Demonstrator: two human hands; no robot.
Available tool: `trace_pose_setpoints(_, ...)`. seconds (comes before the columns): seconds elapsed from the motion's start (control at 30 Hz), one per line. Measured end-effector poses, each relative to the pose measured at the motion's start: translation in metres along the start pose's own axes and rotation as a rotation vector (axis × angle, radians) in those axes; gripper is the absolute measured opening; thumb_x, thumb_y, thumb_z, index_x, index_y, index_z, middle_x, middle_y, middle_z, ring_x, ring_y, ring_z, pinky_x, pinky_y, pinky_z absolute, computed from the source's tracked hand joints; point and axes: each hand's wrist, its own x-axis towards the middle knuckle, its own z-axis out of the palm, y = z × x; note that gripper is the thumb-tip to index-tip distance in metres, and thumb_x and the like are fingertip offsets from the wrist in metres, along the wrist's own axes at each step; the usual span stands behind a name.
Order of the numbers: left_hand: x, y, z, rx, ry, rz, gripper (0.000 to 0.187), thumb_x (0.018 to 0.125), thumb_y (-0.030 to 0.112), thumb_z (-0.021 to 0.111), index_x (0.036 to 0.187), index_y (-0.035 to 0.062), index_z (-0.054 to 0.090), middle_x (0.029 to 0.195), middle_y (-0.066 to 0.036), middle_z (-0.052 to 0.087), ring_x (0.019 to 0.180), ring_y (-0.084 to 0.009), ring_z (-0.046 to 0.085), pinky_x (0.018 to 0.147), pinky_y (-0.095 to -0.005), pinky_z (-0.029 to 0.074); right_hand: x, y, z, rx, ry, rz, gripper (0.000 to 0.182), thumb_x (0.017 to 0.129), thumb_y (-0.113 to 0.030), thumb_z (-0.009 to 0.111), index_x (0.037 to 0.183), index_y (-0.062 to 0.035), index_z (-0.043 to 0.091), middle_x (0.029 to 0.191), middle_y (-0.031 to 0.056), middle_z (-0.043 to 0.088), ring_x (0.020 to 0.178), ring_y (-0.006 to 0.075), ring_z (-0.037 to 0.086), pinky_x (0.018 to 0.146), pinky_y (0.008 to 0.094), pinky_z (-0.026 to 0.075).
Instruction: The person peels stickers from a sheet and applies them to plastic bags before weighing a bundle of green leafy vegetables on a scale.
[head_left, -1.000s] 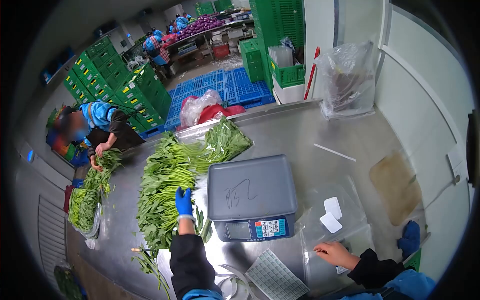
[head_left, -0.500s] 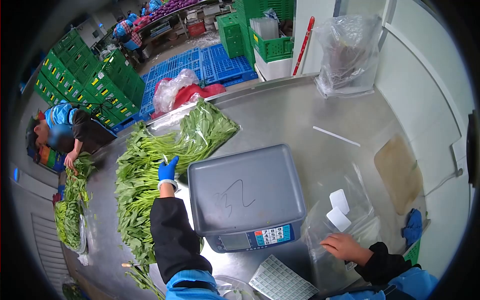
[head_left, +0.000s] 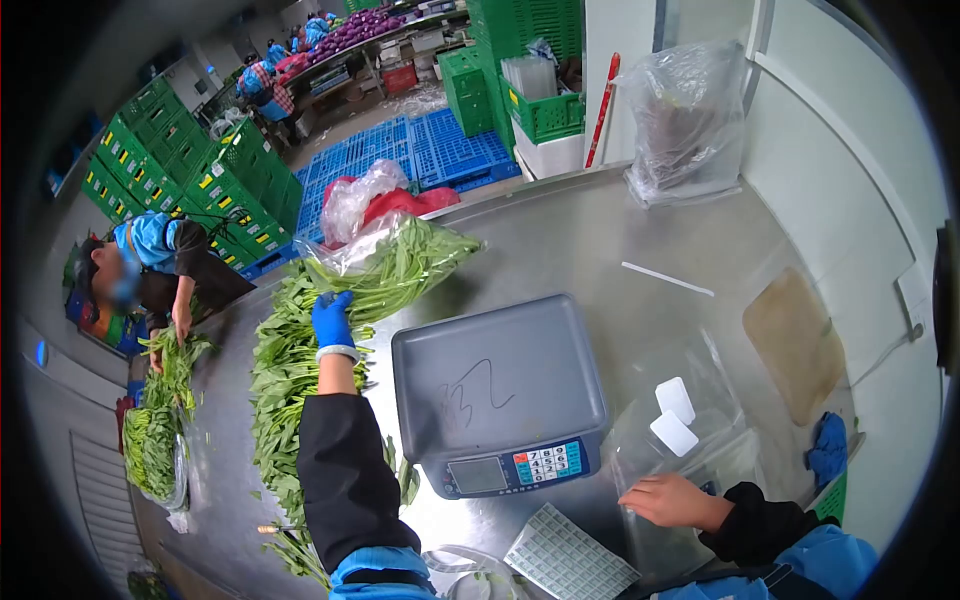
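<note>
My left hand, in a blue glove, has its fingers curled round leafy green stems at the open end of a clear bag of greens. Below and left of it, a long heap of loose leafy greens lies on the metal table. My right hand, bare, rests at the lower right with its fingers together on the edge of flat clear plastic bags. Two white cards lie on those bags. Between my hands stands a grey weighing scale with nothing on its pan.
A sheet of labels lies before the scale. A white strip, a brown patch and a blue glove are on the right. A co-worker handles greens at the left. Green crates stand behind.
The bagged greens have come away from the loose heap and sit slightly raised, with my left hand at their stems. My right hand has shifted slightly left. The co-worker's second hand now shows.
</note>
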Motion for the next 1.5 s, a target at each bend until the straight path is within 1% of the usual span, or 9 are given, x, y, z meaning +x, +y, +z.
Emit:
trace_pose_setpoints(0.23, -0.159, 0.113, 0.006, 0.031, 0.125, 0.529, 0.025, 0.084, -0.003, 0.065, 0.108, -0.0031, 0.059, 0.108, -0.008, 0.062, 0.096, -0.0163, 0.055, 0.086, -0.0290, 0.045, -0.013, -0.021, -0.008, -0.022, -0.038, -0.040, 0.022, 0.082, -0.015, 0.062, 0.103, -0.0080, 0.062, 0.091, 0.0042, 0.063, 0.088, 0.0222, 0.064, 0.074, 0.0332, 0.052)
trace_pose_setpoints(0.43, -0.303, 0.060, -0.022, 0.781, -0.287, 1.104, 0.032, 0.079, -0.002, 0.060, 0.110, 0.0077, 0.060, 0.127, -0.012, 0.060, 0.111, -0.0394, 0.056, 0.092, -0.0480, 0.046, -0.015, -0.035, -0.005, -0.037, -0.060, -0.107, 0.017, 0.083, -0.015, 0.059, 0.098, -0.0077, 0.060, 0.090, 0.0050, 0.062, 0.087, 0.0236, 0.063, 0.074, 0.0346, 0.052)
trace_pose_setpoints(0.67, -0.406, 0.050, -0.042, 0.940, -0.585, 0.879, 0.050, 0.073, -0.004, 0.055, 0.119, 0.0141, 0.063, 0.135, -0.009, 0.052, 0.126, -0.0317, 0.045, 0.104, -0.0447, 0.035, -0.035, -0.039, 0.000, -0.011, -0.062, -0.109, 0.012, 0.083, -0.016, 0.057, 0.092, -0.0079, 0.058, 0.084, 0.0060, 0.060, 0.082, 0.0249, 0.062, 0.071, 0.0362, 0.052)
trace_pose_setpoints(0.8, -0.428, 0.048, -0.057, 0.538, -0.240, 0.480, 0.047, 0.077, -0.001, 0.054, 0.123, 0.0043, 0.058, 0.135, -0.017, 0.051, 0.126, -0.0336, 0.045, 0.107, -0.0418, 0.033, -0.035, -0.035, 0.005, -0.029, -0.160, -0.099, 0.015, 0.086, -0.017, 0.058, 0.096, -0.0063, 0.061, 0.088, 0.0069, 0.064, 0.084, 0.0260, 0.063, 0.072, 0.0371, 0.052)
trace_pose_setpoints(0.93, -0.407, 0.016, -0.062, 0.169, 0.065, 0.133, 0.041, 0.093, 0.018, 0.053, 0.131, 0.0013, 0.050, 0.129, -0.009, 0.055, 0.114, -0.0194, 0.053, 0.095, -0.0304, 0.040, -0.027, -0.027, 0.015, -0.037, -0.074, -0.117, 0.015, 0.083, -0.016, 0.058, 0.095, -0.0070, 0.060, 0.087, 0.0066, 0.061, 0.085, 0.0258, 0.061, 0.073, 0.0363, 0.051)
trace_pose_setpoints(1.1, -0.378, -0.011, -0.065, -0.528, -0.202, -0.622, 0.042, 0.098, 0.031, 0.052, 0.131, 0.0047, 0.051, 0.122, -0.007, 0.061, 0.110, -0.0180, 0.057, 0.092, -0.0330, 0.046, -0.016, -0.008, 0.030, 0.053, 0.113, -0.025, 0.019, 0.083, -0.013, 0.061, 0.100, -0.0061, 0.063, 0.092, 0.0083, 0.063, 0.088, 0.0268, 0.060, 0.078, 0.0380, 0.050)
trace_pose_setpoints(1.2, -0.375, -0.014, -0.055, -0.619, -0.433, -0.688, 0.045, 0.097, 0.035, 0.054, 0.132, 0.0059, 0.052, 0.127, -0.008, 0.060, 0.112, -0.0219, 0.058, 0.097, -0.0379, 0.046, -0.012, -0.012, 0.020, 0.173, 0.113, 0.106, 0.020, 0.083, -0.013, 0.063, 0.101, -0.0046, 0.062, 0.096, 0.0098, 0.063, 0.091, 0.0293, 0.060, 0.080, 0.0387, 0.050)
trace_pose_setpoints(1.3, -0.379, -0.011, -0.047, -0.630, -0.506, -0.675, 0.045, 0.096, 0.029, 0.056, 0.132, 0.0034, 0.050, 0.127, -0.010, 0.060, 0.114, -0.0239, 0.059, 0.099, -0.0389, 0.046, -0.009, -0.014, 0.019, 0.377, -0.034, 0.268, 0.024, 0.090, -0.017, 0.061, 0.110, -0.0043, 0.060, 0.102, 0.0100, 0.064, 0.100, 0.0270, 0.061, 0.084, 0.0368, 0.049)
trace_pose_setpoints(1.5, -0.428, 0.027, -0.003, -0.726, -0.430, -0.667, 0.047, 0.094, 0.020, 0.061, 0.136, 0.0056, 0.046, 0.129, -0.009, 0.058, 0.115, -0.0232, 0.058, 0.097, -0.0370, 0.048, 0.015, -0.021, 0.051, 1.617, 0.169, 0.538, 0.036, 0.098, -0.020, 0.055, 0.129, -0.0043, 0.051, 0.121, 0.0073, 0.062, 0.113, 0.0168, 0.057, 0.098, 0.0331, 0.043)
